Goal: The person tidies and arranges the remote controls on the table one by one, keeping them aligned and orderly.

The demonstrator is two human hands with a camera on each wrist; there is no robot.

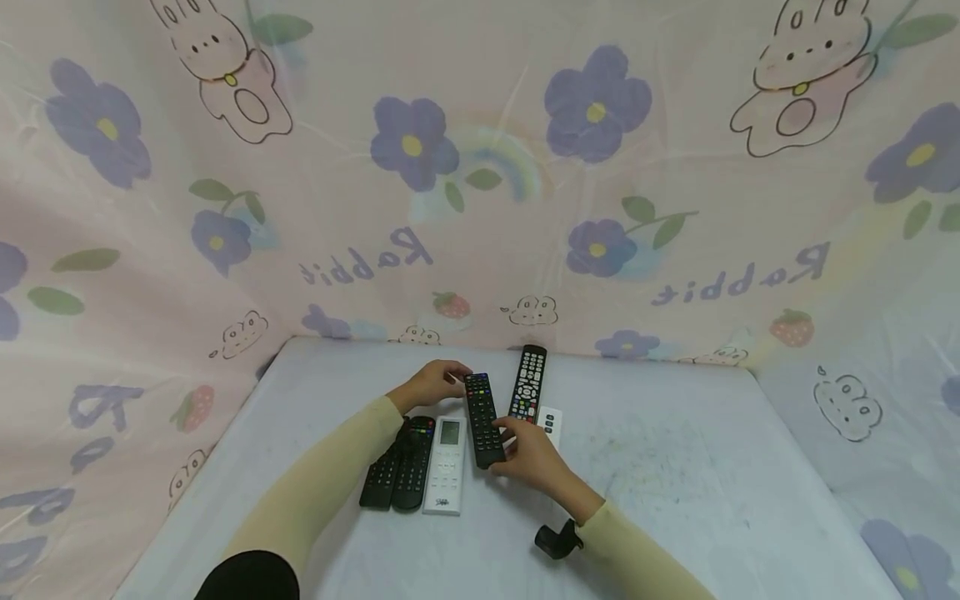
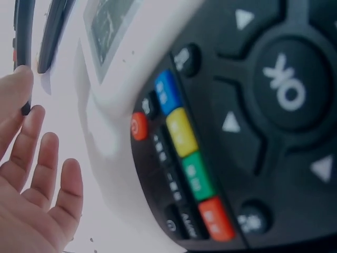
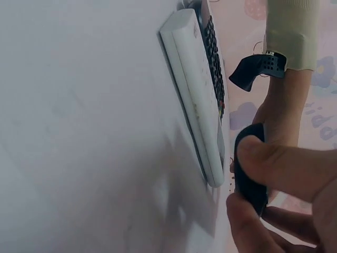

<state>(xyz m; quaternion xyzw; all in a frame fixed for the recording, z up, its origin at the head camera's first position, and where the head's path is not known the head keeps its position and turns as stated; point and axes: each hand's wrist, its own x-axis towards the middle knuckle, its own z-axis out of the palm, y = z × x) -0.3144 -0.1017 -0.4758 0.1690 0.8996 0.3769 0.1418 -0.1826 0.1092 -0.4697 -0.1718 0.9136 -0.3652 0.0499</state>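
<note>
A black remote control [image 1: 483, 423] with small coloured buttons near its far end is held between both hands. My left hand [image 1: 433, 384] pinches its far end; in the left wrist view, thumb and forefinger meet at the dark edge while the other fingers spread loosely. My right hand [image 1: 534, 455] grips the near end, its thumb [image 3: 263, 158] across the rounded tip in the right wrist view. Just left of it lies a white remote with a screen [image 1: 444, 471], beside a black remote [image 1: 413, 471] and another black remote [image 1: 379, 481], partly covered by the left wrist's camera.
Right of the held remote, a long black remote with pale buttons [image 1: 529, 379] lies near the back edge. A white remote [image 1: 551, 423] is partly hidden behind my right hand. The white tabletop [image 1: 660, 483] meets a patterned curtain [image 1: 480, 217] at the back and sides.
</note>
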